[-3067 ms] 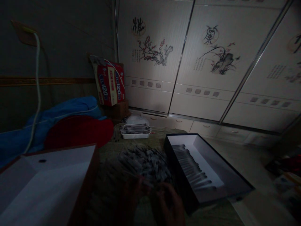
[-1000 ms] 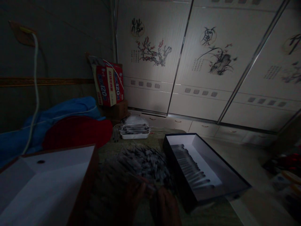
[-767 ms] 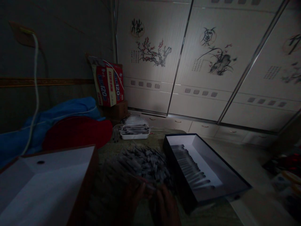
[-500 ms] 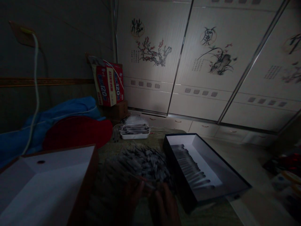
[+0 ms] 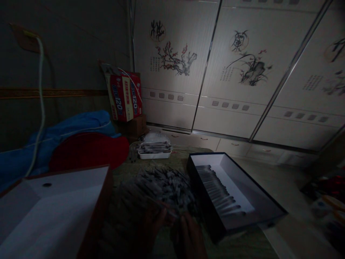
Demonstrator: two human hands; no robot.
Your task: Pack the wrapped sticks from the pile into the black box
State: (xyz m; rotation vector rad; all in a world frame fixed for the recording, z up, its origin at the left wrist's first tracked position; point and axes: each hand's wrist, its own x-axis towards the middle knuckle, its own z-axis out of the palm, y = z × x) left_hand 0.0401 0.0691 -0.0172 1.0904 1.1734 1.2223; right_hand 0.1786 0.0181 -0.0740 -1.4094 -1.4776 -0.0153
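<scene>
Low in the middle, my left hand (image 5: 154, 222) and my right hand (image 5: 188, 232) are close together, fingers closed on a slim pen-like piece (image 5: 171, 213) between them. It is too dark to make out its details. Just beyond my hands spreads a big loose pile of thin, clear and dark pen-like pieces (image 5: 167, 185). To the right, an open dark-edged box (image 5: 258, 194) has a white inside, with many similar pieces (image 5: 215, 190) laid side by side in a row along its left part.
A white tray (image 5: 155, 156) of slender pieces stands at the table's back. An open brown-edged box (image 5: 105, 201) with a white inside is at left. Behind it lie a red rounded item (image 5: 88, 151) and blue cloth (image 5: 81, 122). A red carton (image 5: 125, 97) stands near sliding doors (image 5: 172, 111).
My right hand's fingers have drawn in slightly around the pen-like piece. Both hands stay in nearly the same spot; the boxes and pile look the same.
</scene>
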